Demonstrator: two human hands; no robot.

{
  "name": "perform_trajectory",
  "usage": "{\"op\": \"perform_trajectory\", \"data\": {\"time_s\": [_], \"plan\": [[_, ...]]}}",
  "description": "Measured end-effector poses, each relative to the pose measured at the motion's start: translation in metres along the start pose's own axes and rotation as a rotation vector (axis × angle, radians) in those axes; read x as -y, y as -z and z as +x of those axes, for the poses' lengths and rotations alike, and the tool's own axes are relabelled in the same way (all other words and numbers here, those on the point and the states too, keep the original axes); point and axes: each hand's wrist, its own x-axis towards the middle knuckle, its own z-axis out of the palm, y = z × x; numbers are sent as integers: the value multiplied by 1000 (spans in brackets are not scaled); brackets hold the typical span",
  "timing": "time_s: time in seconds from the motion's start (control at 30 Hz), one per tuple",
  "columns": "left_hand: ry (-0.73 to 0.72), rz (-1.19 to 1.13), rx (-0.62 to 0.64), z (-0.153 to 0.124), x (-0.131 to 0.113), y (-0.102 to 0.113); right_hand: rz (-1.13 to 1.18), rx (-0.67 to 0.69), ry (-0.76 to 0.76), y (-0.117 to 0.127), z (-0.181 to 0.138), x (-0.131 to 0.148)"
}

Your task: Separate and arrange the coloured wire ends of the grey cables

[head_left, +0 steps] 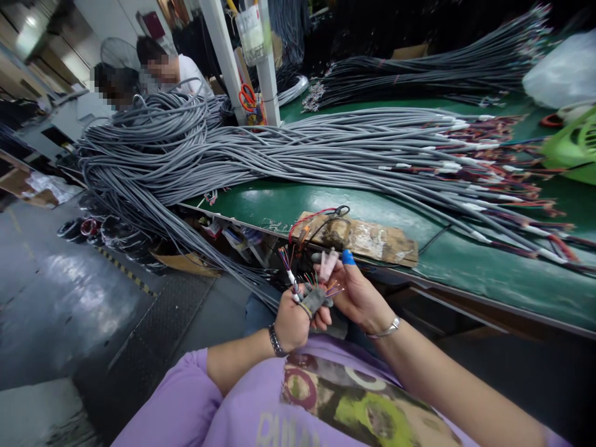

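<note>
My left hand [294, 320], with a grey cover on its thumb, is closed around a cable [292, 279]. Thin coloured wires [333, 288] fan out past its fingers, and another small tuft of wires rises above the white wrap. Close by on the right is my right hand [356, 292], with a blue cover on its thumb and pale pink covers on its fingers. Thumb and fingers stand apart there, with no held thing visible between them. The wire ends reach toward its palm. Both hands are just in front of the bench edge.
A worn brown board [384, 241] with a lump and red and black leads lies at the edge of the green bench [274, 202]. Grey cables [279, 152] stretch across behind it. Black cables [410, 77], a green basket [575, 146] and a post [223, 56] stand farther back. Two people sit at far left.
</note>
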Motion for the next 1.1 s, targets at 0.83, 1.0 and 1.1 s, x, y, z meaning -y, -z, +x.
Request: {"op": "perform_trajectory", "data": {"time_s": [0.83,1.0,1.1], "plan": [[-103,112,-100,3,-1,5,-107,33,106,1,4,-1],[-95,136,-78,2,-2,5,-43,-28,134,2,9,-6],[-91,151,-75,0,-3,5,-27,-58,127,0,6,-6]]}}
